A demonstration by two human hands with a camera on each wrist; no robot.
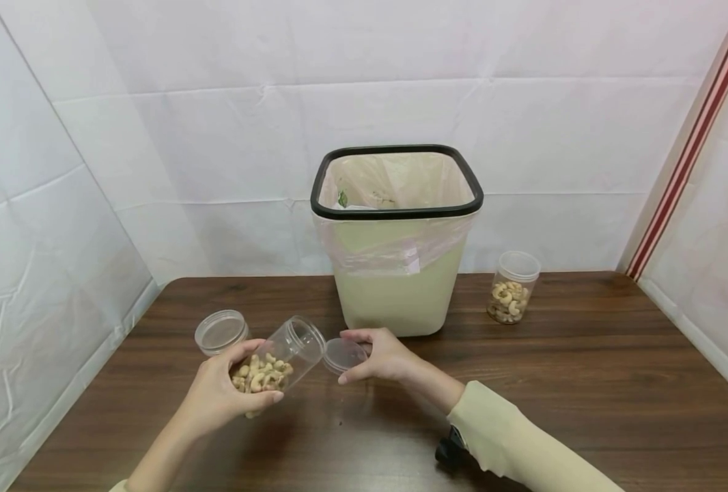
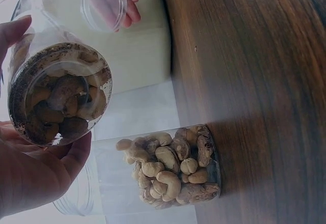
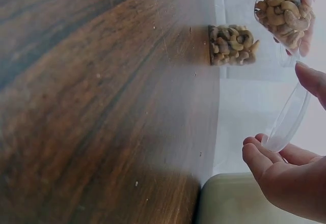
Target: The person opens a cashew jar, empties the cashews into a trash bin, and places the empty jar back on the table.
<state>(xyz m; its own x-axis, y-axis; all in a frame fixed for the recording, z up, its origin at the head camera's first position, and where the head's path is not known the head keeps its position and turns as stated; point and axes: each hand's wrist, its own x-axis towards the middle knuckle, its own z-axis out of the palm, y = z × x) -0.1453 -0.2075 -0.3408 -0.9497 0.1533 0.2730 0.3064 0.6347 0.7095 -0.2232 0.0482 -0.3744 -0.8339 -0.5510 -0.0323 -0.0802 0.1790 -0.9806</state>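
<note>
My left hand grips a clear plastic jar, tilted with its open mouth up and to the right. Cashews lie in its lower part, and brownish bits show against its base in the left wrist view. Just right of that mouth, my right hand holds a clear round lid by its edge between thumb and fingers. Behind the left hand a second jar stands upright on the table with cashews inside; in the head view the hand and tilted jar partly hide it, leaving mainly its round top visible.
A pale green bin with a black rim and a pinkish liner stands at the back middle of the wooden table. To its right is another jar of cashews. White sheets hang behind and beside the table.
</note>
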